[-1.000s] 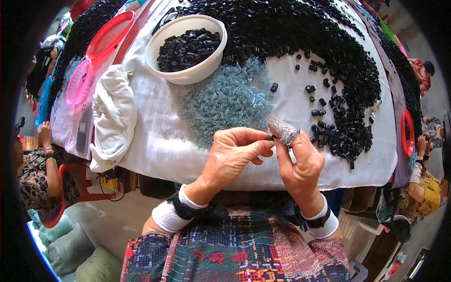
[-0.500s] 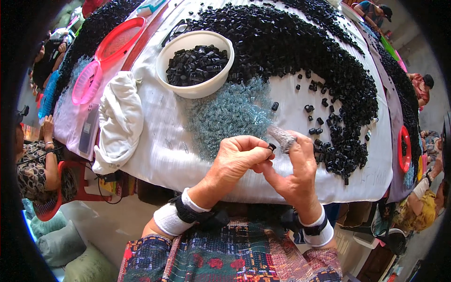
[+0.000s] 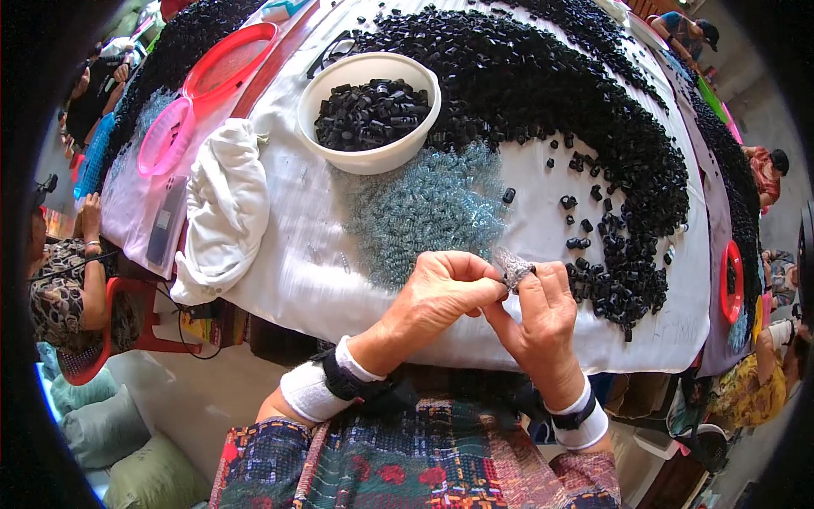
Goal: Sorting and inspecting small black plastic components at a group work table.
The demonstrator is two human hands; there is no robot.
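Over the front of the white cloth-covered table, both hands meet at the fingertips. My left hand [image 3: 441,297] is closed in a pinch on a small black plastic piece [image 3: 510,292], mostly hidden by the fingers. My right hand [image 3: 540,321] is closed around the same spot, its thumb against the left fingertips. Its index finger wears a grey, wrinkled finger cover [image 3: 511,266] with a dark band. Just beyond the hands lies a heap of small blue-silver metal springs [image 3: 428,212]. One loose black piece [image 3: 509,195] sits beside the springs.
A cream bowl [image 3: 312,136] of black pieces stands behind the springs. A large pile of black pieces [image 3: 585,110] curves along the back and right. At left are a crumpled white cloth [image 3: 225,204], a phone [image 3: 166,222], and pink [image 3: 142,153] and red [image 3: 188,85] baskets. Other people sit nearby.
The right index finger with its cover has curled in toward the left fingertips. The black piece, plainer before, is now mostly covered. The whole view has shifted slightly.
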